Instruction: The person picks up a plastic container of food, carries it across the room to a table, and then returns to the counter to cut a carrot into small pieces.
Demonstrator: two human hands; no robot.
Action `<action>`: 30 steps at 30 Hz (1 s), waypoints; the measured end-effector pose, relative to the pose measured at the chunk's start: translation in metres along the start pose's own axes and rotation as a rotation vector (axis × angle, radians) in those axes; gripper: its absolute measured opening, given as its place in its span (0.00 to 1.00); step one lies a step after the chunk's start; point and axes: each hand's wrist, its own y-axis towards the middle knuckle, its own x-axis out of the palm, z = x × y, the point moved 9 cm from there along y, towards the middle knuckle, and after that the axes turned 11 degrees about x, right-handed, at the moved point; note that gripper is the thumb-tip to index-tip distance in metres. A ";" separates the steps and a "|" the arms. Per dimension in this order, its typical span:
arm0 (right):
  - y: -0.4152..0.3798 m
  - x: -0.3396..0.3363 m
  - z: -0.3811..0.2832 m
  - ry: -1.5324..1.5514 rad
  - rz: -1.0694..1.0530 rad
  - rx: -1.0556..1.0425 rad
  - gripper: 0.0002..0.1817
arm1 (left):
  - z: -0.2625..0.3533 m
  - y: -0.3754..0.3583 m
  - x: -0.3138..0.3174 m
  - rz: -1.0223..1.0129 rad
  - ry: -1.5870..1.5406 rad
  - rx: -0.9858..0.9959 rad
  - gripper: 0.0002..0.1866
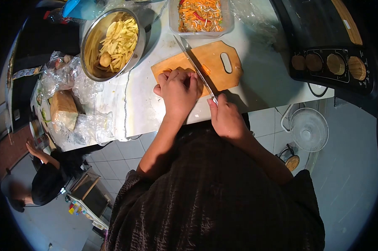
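A wooden cutting board (222, 48) with an oval handle hole lies near the counter's front edge. My left hand (179, 90) is closed on the board, its fingers curled over a carrot (165, 70) that is mostly hidden beneath them. My right hand (227, 117) grips the handle of a long knife (194, 62). The blade slants up and left across the board, close beside my left fingertips. Thin carrot strips (205, 69) lie on the board just right of the blade.
A steel bowl (86, 50) of cut potato sticks stands at the back left. Behind the board is a plastic container (174, 27) of shredded vegetables. Plastic bags (94, 125) cover the left side; a stove (323, 69) stands right. Another person (48, 180) is at lower left.
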 end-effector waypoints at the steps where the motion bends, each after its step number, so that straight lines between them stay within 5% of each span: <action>1: 0.001 0.002 0.002 -0.014 -0.001 0.012 0.19 | 0.000 0.000 0.000 -0.001 0.001 -0.002 0.06; 30: 0.000 -0.008 0.008 -0.016 0.044 -0.002 0.19 | 0.007 0.004 0.001 -0.008 0.080 0.048 0.06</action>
